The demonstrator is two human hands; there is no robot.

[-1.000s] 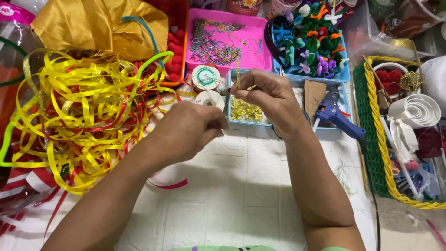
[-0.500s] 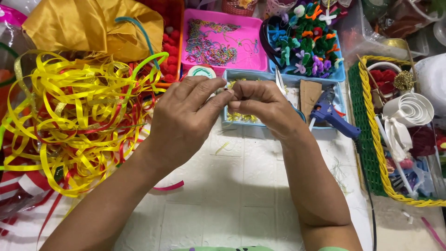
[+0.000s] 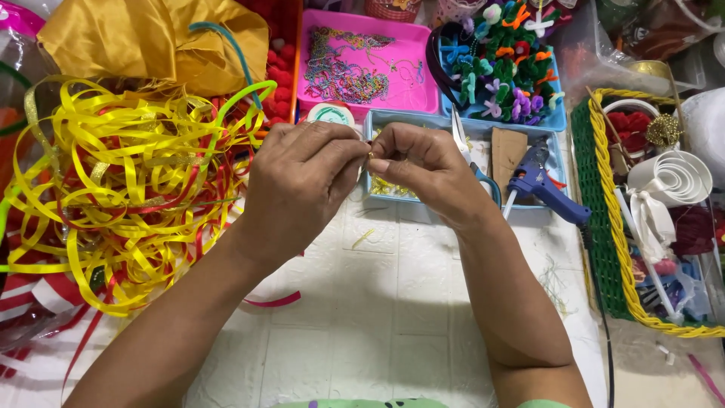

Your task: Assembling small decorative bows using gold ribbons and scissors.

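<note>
Counter [image 3: 393, 317]: white, tile-patterned surface; bare only in the near middle strip between the forearms and toward the near edge.

Ribbon tangle [image 3: 113, 189], one heap, yellow with red strands, fills the left side; it runs off the left edge, so its extent is cut off. One gold cloth [image 3: 151, 41] lies at the far left corner, its top cropped.

Woven basket [image 3: 608, 227], one, green with a yellow rim, along the right edge; contents crowded, and only a white ribbon roll [image 3: 672, 177] is clear.

Trays along the far edge: one pink tray [image 3: 370, 64] with thin chains; one blue tray [image 3: 555, 121] heaped with pipe-cleaner flowers, too many to count; one pale blue tray [image 3: 468, 198] nearest the hands, holding one blue glue gun [image 3: 544, 189], one pair of scissors [image 3: 472, 159] and one cardboard piece [image 3: 507, 151].

Two hands, meeting just above the near-left corner of the pale blue tray. Left hand [image 3: 298, 185]: fingers curled, thumb and forefinger pinched. Right hand [image 3: 419, 166]: likewise pinched. Between the fingertips sits a small gold piece [image 3: 371, 156], held from both sides; mostly hidden, shape cannot be made out.

One thread spool [image 3: 331, 113] is partly hidden behind the left hand.
</note>
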